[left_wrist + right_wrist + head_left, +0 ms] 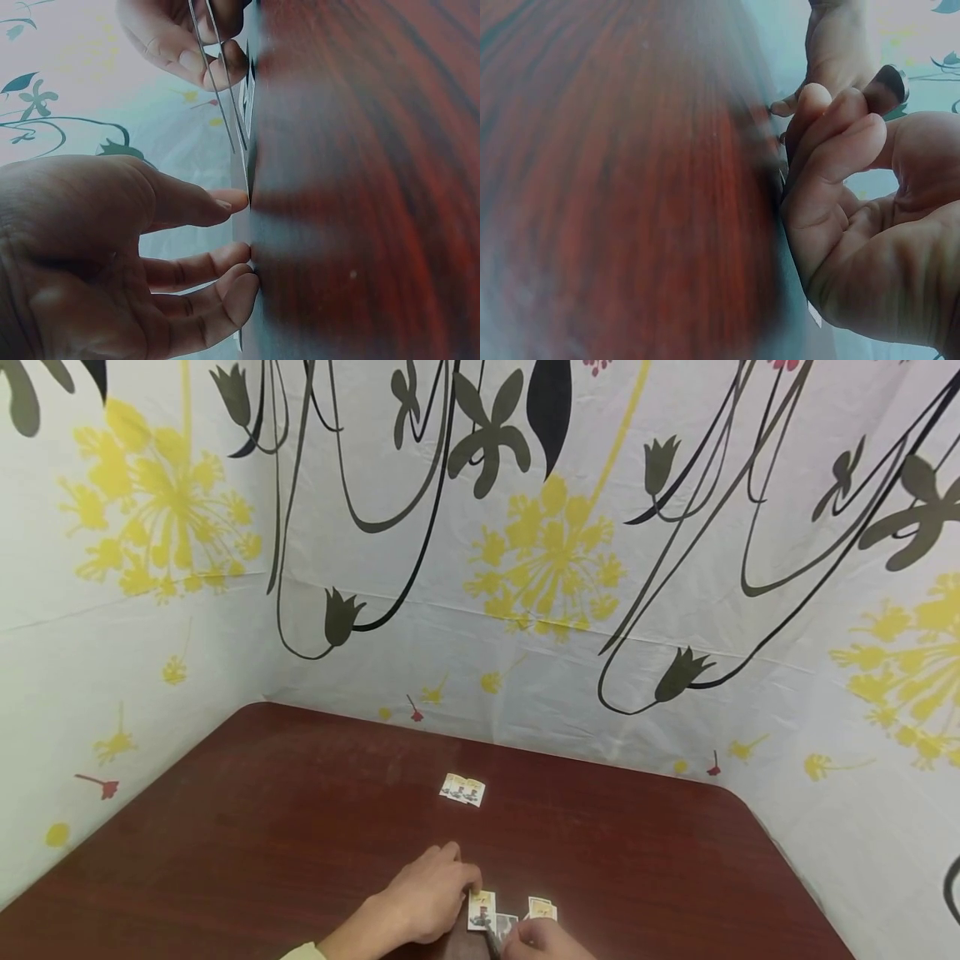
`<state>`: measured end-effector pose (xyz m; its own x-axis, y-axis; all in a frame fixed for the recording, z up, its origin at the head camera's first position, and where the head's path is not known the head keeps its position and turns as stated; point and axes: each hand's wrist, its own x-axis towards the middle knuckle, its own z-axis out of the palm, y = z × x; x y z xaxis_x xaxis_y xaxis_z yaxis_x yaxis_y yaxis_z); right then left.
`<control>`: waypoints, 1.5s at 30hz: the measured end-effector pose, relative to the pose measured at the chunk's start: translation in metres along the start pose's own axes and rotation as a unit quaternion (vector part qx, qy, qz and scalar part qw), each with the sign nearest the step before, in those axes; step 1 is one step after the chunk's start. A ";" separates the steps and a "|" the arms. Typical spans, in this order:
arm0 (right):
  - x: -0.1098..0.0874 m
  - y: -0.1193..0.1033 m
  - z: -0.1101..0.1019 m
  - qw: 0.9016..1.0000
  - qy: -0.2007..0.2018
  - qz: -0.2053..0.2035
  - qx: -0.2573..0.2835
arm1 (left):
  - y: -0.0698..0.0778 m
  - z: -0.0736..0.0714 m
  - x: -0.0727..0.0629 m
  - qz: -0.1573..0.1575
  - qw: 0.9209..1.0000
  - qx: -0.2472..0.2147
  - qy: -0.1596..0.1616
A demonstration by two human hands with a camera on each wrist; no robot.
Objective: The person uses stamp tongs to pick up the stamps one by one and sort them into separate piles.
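Note:
My left hand (431,897) rests with its fingertips on the table (300,827). One finger touches the upper left corner of a stamp-like printed paper (482,910), white and yellow with a dark figure. In the left wrist view the left fingers (202,330) are slightly bent and apart. My right hand (546,941) holds metal tweezers (219,82), their prongs slightly apart and pointing down towards the paper's lower edge. A greyish paper piece (507,923) lies next to it. Further right, beside the right hand, are overlapping yellowish pieces (542,907).
Farther back on the dark red table lies an overlapping row of similar small papers (462,789). A white cloth (420,677) printed with flowers and vines hangs behind the table and along its sides.

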<state>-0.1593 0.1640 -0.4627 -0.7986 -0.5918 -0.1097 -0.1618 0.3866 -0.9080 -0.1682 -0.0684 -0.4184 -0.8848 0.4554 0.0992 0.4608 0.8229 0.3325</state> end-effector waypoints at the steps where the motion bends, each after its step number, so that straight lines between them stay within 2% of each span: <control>1: 0.002 0.008 -0.001 1.000 0.003 0.003 -0.006 | 0.000 0.000 0.000 0.001 1.000 0.001 0.001; 6: 0.012 0.041 -0.003 0.999 0.020 0.009 -0.038 | -0.001 0.001 0.000 0.007 1.000 0.002 0.005; 8: 0.009 0.029 -0.001 0.999 0.027 0.016 -0.040 | -0.002 0.001 0.000 0.007 1.000 0.000 0.003; 13: 0.009 0.024 0.001 0.998 0.034 0.043 -0.039 | -0.002 0.001 0.000 0.009 1.000 0.000 0.001; 15: 0.009 0.029 0.001 0.998 0.034 0.037 -0.034 | -0.002 0.001 0.000 0.010 1.000 0.002 0.001; 20: -0.003 -0.011 0.005 0.999 0.035 0.023 -0.019 | -0.002 0.001 0.000 0.007 1.000 -0.004 -0.006; 24: -0.006 -0.021 0.006 0.999 0.037 0.014 -0.017 | -0.002 0.001 0.000 0.009 1.000 -0.004 -0.003; 27: -0.003 -0.012 0.004 0.999 0.037 0.009 -0.009 | -0.002 0.001 0.000 0.010 1.000 -0.001 0.002; 35: 0.010 0.040 -0.002 0.998 0.052 0.021 -0.026 | -0.002 0.001 0.001 0.006 1.000 0.000 0.003; 37: 0.011 0.046 -0.003 0.998 0.056 0.008 -0.027 | -0.002 0.001 0.001 0.005 1.000 -0.001 0.002; 41: 0.009 0.047 -0.005 0.998 0.053 0.003 -0.016 | -0.001 0.000 0.001 0.002 1.000 -0.005 0.000; 45: 0.005 0.036 -0.006 0.999 0.048 0.017 0.000 | -0.002 0.001 0.000 0.001 1.000 -0.003 0.007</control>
<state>-0.1727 0.1799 -0.4936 -0.8556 -0.5078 -0.1003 -0.1346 0.4054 -0.9042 -0.1692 -0.0692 -0.4193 -0.8844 0.4526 0.1138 0.4628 0.8192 0.3387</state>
